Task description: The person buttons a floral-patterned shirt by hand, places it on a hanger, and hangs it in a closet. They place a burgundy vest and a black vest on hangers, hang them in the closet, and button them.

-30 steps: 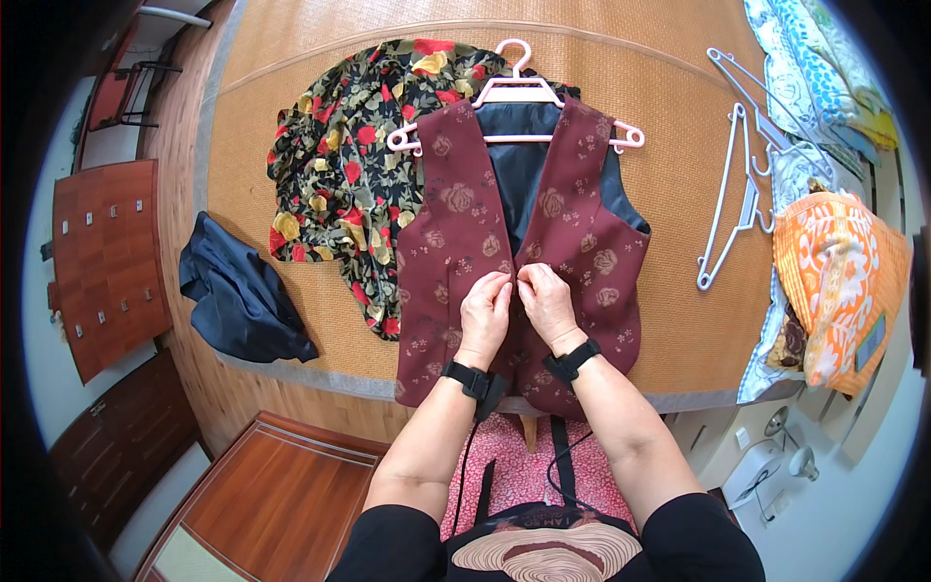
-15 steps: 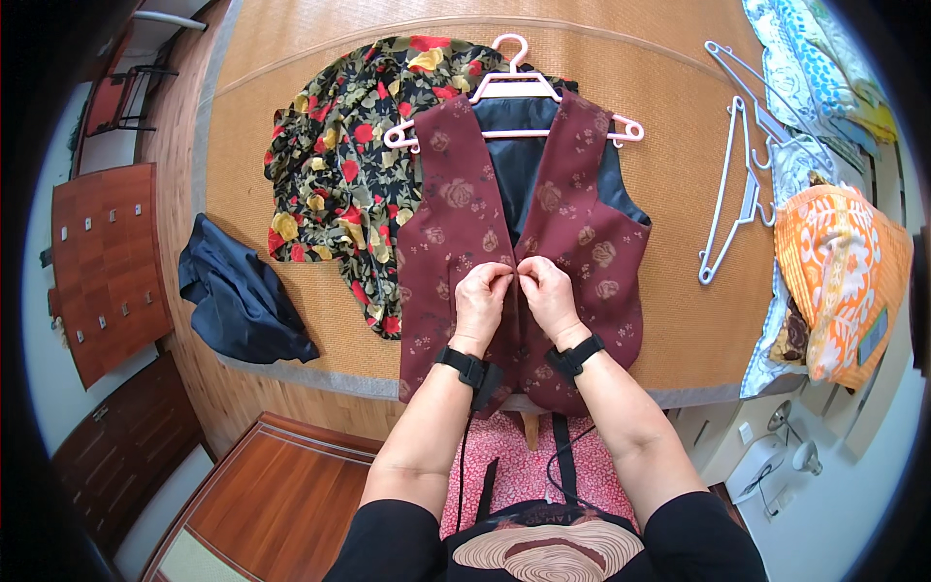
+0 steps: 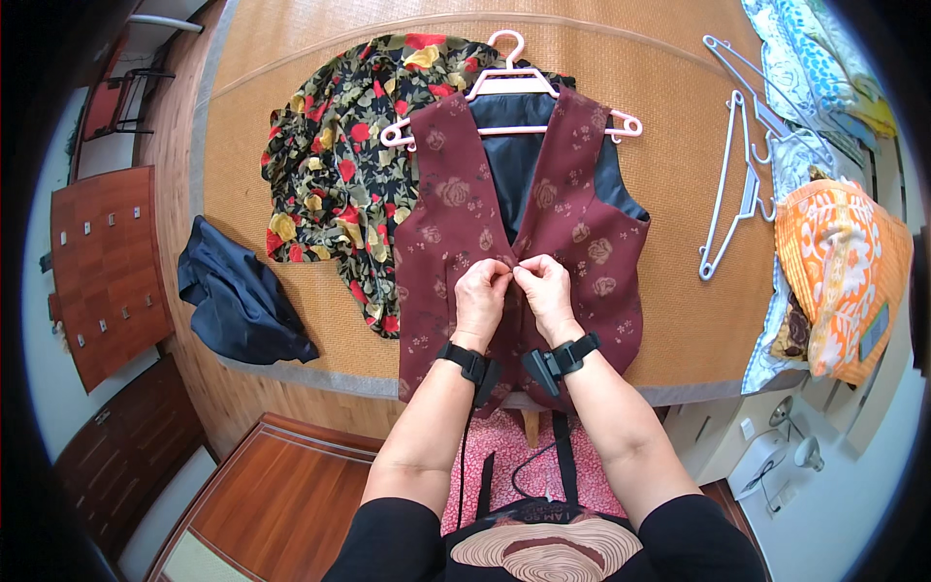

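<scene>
Woven mat (image 3: pixel 684 335) lay beneath everything. Burgundy vest (image 3: pixel 574 233) lay directly under the grip, pink hanger (image 3: pixel 511 71) beyond it. Left hand (image 3: pixel 480 296) and right hand (image 3: pixel 547 296) pinched its front, tips closed; exact overlap seemed hidden. Uneven tugging risked cloth slipping free.

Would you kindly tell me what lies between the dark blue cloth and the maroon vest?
In the head view, woven mat and then part of the black floral garment lie between the dark blue cloth and the maroon vest.
</scene>
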The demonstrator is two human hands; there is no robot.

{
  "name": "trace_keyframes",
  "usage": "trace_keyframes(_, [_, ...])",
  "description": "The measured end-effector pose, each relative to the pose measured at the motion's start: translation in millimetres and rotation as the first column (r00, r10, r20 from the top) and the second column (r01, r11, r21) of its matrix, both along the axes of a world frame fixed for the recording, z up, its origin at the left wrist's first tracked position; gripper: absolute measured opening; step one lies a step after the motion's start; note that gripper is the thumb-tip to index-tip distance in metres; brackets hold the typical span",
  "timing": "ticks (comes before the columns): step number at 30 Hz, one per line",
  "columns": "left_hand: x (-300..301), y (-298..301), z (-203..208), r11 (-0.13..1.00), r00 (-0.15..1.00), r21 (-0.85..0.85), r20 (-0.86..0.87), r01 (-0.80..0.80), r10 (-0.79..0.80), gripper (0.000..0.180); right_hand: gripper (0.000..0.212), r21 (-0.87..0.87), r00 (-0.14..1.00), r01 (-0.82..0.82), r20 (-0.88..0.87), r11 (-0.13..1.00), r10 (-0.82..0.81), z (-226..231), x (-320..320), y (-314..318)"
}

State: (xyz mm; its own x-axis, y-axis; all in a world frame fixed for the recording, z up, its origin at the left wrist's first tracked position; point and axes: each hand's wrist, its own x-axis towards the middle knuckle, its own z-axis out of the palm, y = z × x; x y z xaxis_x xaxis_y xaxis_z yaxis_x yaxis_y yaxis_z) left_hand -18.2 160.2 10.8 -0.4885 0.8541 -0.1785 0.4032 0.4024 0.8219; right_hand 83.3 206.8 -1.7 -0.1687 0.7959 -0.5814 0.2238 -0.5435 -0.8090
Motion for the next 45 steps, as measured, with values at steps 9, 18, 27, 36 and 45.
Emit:
trace_keyframes(9, [-4.6, 0.3, -1.5, 0.995, 0.982, -0.093, 0.187, -0.020, 0.037, 0.007, 0.009, -0.171, 0.981, 0.095, -0.152, 0.981, -0.122, -3.6, 5.3, 3.0])
trace_keyframes(18, [-13.8, 0.3, -11.8, 0.953, 0.747, -0.298, 0.622, -0.053, 0.236, 0.006, 0.018, -0.140, 0.963, 0.007, -0.265, 0.990, -0.044, -8.8, 7.1, 0.9])
trace_keyframes(27, [4.2, -23.4, -26.1, 0.925, 0.693, -0.281, 0.614, -0.255, 0.378, 0.009, 0.023, 0.279, 0.950, -0.259, 0.248, 0.925, 0.191, -12.3, 5.0, -11.2])
trace_keyframes(36, [57.0, -60.6, -17.5, 0.965, 0.963, -0.258, -0.269, -0.053, -0.019, 0.058, 0.016, 0.256, 0.892, -0.384, 0.350, 0.887, 0.285, -27.9, 35.9, -55.8])
trace_keyframes(45, [48.0, -62.0, -31.9, 0.985, 0.977, -0.163, -0.211, -0.064, 0.029, 0.032, 0.007, 0.292, 0.820, -0.546, 0.377, 0.786, 0.430, -27.6, 32.5, -41.4])
